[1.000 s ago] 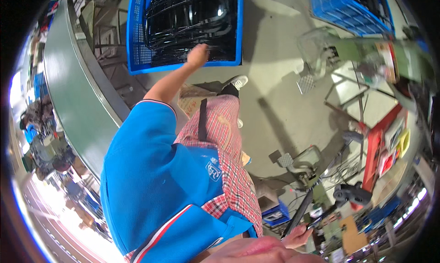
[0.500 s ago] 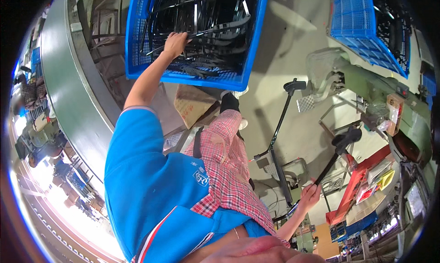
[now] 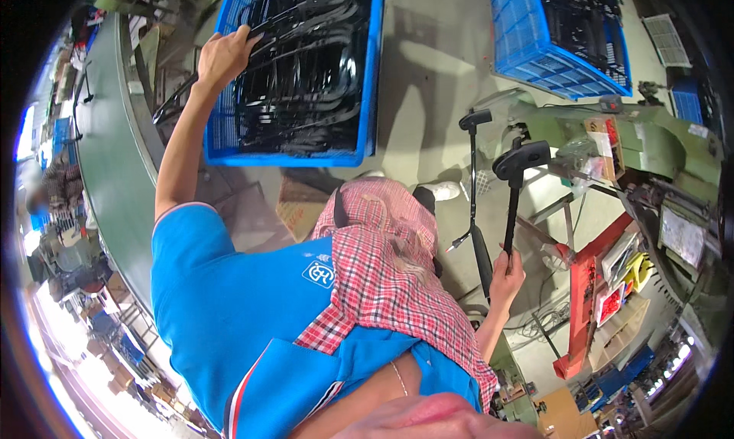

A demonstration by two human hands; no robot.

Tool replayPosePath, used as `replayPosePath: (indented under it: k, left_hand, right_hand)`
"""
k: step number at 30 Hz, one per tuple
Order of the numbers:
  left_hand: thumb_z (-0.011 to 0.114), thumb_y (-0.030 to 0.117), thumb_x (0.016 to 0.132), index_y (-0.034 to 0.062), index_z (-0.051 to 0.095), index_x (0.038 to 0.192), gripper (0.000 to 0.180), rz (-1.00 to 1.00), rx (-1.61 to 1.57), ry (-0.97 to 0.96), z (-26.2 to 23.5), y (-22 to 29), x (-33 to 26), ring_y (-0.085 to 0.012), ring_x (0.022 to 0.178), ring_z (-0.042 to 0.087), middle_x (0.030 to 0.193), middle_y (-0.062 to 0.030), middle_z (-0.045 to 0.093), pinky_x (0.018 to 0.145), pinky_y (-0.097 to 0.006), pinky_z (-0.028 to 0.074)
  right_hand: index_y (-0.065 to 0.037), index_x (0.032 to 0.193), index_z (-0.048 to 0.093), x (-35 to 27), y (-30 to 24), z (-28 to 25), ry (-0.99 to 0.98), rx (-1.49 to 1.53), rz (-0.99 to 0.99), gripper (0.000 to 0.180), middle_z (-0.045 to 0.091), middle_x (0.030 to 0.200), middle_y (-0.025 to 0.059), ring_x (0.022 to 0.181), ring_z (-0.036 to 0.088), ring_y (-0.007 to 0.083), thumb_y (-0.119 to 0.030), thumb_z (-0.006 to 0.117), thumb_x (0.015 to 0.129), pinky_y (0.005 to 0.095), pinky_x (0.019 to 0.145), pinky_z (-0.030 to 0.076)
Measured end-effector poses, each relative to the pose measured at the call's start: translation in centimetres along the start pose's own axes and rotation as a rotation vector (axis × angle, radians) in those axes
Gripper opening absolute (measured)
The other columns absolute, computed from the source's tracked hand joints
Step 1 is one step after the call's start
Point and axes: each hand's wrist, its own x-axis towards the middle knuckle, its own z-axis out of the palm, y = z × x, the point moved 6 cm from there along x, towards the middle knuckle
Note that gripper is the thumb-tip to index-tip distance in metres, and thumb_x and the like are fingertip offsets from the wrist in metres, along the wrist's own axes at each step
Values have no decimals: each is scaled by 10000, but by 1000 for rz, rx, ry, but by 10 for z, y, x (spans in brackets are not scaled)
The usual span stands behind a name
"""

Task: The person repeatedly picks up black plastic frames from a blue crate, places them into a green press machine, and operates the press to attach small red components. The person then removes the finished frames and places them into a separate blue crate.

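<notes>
My left hand [image 3: 223, 59] is closed round a thin black rod at the left rim of a blue plastic crate [image 3: 283, 160]. One end of that rod [image 3: 170, 107] sticks out beyond the crate, below my wrist. Black bent bars [image 3: 306, 87] fill the crate, several layers lying across each other. Held upright in my right hand [image 3: 506, 280] is a black bar with a wide T-shaped head [image 3: 521, 160]. Just left of it stands a second black bent bar [image 3: 472, 171] with a similar head; whether the two are joined I cannot tell.
A green-topped bench [image 3: 115, 156] runs along the left. Another blue crate [image 3: 527, 41] of black parts stands at the far right. On the right are a green machine [image 3: 657, 144] and a red frame [image 3: 582, 301]. A cardboard box [image 3: 300, 207] sits below the near crate.
My left hand has moved left, from over the crate's middle to its rim, with the rod. My right hand has risen, and the T-headed bar is now more upright. The view has shifted.
</notes>
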Motion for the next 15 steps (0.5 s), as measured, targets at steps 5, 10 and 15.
replayPosePath:
  k: [5, 10, 15]
  left_hand:
    - [498, 373, 954, 67, 496, 861, 319, 54, -142, -77, -89, 90, 38, -390, 663, 593, 630, -171, 580, 566, -478, 451]
    - [573, 296, 924, 61, 507, 841, 258, 208, -351, -106, -144, 230, 54, -398, 636, 560, 615, -172, 530, 543, -465, 410]
    - [543, 371, 927, 63, 518, 836, 322, 325, -572, -208, -126, 339, 60, -399, 642, 582, 623, -178, 552, 548, -492, 433]
  right_hand:
    - [4, 1002, 629, 59, 11, -19, -34, 65, -88, 210, 540, 634, 58, 564, 470, 103, -177, 559, 923, 281, 516, 398]
    - [22, 1011, 625, 67, 3, -54, -151, 63, -256, 201, 578, 677, 149, 547, 515, 214, -131, 605, 884, 311, 543, 426]
    - [21, 991, 630, 70, -7, -82, -143, 36, -360, 196, 595, 700, 172, 554, 555, 257, -135, 606, 875, 323, 542, 435]
